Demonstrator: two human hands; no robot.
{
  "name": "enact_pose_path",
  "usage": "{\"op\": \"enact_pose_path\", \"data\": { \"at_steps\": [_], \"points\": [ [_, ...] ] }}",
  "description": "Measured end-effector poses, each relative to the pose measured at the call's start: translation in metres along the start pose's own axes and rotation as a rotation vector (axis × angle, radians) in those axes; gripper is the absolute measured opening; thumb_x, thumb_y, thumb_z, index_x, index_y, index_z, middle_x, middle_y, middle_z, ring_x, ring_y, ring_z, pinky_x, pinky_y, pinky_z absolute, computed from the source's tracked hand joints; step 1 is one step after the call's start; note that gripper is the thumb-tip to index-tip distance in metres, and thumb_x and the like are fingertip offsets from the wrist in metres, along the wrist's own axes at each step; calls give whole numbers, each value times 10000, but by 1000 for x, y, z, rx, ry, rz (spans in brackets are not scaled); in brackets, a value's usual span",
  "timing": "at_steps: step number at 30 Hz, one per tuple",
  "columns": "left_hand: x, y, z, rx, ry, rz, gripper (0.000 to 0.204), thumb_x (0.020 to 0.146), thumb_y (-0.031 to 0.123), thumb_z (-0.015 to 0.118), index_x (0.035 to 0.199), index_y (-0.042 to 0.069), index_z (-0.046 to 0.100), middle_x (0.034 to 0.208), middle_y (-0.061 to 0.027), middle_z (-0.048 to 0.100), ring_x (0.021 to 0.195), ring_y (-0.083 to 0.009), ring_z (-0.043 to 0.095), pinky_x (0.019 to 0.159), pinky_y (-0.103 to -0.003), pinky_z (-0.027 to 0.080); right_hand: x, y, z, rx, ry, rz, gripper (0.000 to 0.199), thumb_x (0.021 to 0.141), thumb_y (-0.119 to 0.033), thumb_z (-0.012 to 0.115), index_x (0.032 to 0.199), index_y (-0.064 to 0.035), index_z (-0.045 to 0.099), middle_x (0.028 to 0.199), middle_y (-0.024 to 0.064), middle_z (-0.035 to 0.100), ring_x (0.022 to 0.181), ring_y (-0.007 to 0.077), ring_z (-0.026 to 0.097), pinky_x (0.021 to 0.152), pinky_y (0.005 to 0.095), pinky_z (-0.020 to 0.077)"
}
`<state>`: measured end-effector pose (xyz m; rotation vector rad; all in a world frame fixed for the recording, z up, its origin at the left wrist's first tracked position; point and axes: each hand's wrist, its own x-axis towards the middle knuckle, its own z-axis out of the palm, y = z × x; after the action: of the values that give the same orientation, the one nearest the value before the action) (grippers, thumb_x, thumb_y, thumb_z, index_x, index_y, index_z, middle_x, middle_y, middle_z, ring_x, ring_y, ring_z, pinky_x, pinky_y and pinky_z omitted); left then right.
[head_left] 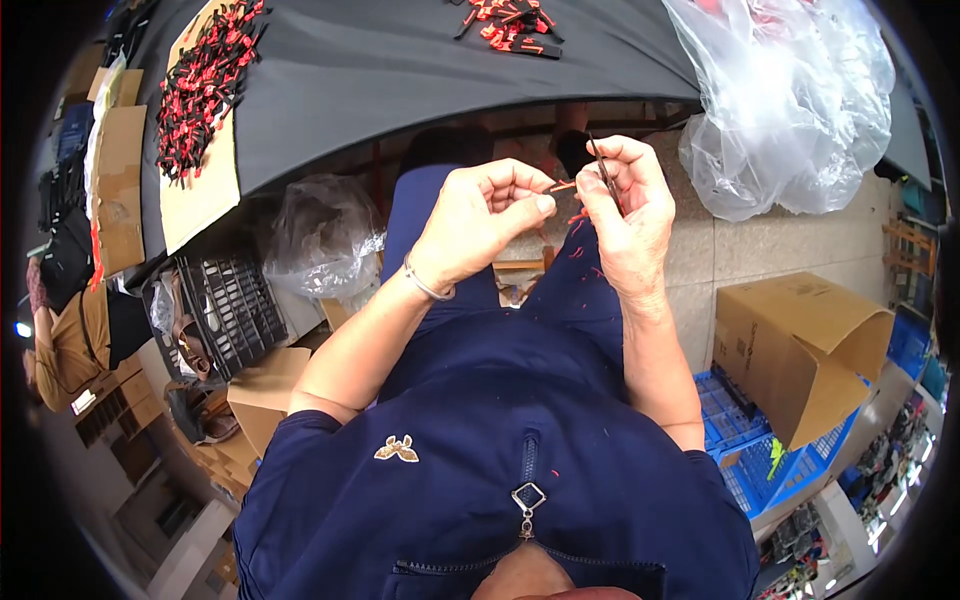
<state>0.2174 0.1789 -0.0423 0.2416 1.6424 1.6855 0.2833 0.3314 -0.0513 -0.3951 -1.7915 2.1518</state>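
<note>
A dark cloth-covered table (380,90) spans the far side, with a heap of red-and-black strips (208,95) on cardboard (205,208) at left, a smaller pile (512,27) mid-table, and a clear plastic bag (785,110) overhanging at right. The left hand (465,220) pinches a small strip (563,187), thumb and finger together (it sits between both hands, above the lap); the right hand (637,215) is closed around a thin dark tool (603,168).
</note>
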Motion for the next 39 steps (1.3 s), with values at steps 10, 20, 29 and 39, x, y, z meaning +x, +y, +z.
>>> {"op": "enact_pose_path", "data": {
  "at_steps": [10, 20, 29, 39],
  "points": [
    [5, -5, 0, -224, -33, -150, 153, 854, 143, 648, 955, 28, 639, 809, -42, 667, 690, -92, 613, 665, -196, 484, -1, 2, -3, -97, 40, -10, 256, 800, 59, 633, 1036, -8, 561, 859, 36, 634, 765, 75, 592, 704, 211, 476],
    [0, -13, 16, -107, 47, -37, 181, 858, 119, 648, 962, -30, 647, 840, -79, 681, 745, -99, 636, 686, -225, 518, -3, 4, -4, -605, -8, -189, 88, 796, -48, 647, 860, -31, 589, 734, 57, 599, 602, 159, 577, 546, 270, 453],
    [-3, -18, 15, -504, 116, -183, 193, 869, 134, 619, 1014, 7, 636, 860, -83, 678, 718, -116, 629, 670, -232, 500, -2, -1, -14, -32, 242, 139, 175, 847, -102, 671, 975, 7, 625, 816, 19, 609, 741, 60, 551, 684, 209, 458],
    [2, -12, 25, -429, 126, -102, 227, 866, 140, 627, 1044, -1, 629, 871, -73, 677, 729, -107, 626, 689, -226, 492, -17, 14, -24, -724, 176, -387, 220, 703, -86, 768, 878, -30, 646, 747, 70, 649, 667, 204, 611, 601, 292, 483]
  ]
}}
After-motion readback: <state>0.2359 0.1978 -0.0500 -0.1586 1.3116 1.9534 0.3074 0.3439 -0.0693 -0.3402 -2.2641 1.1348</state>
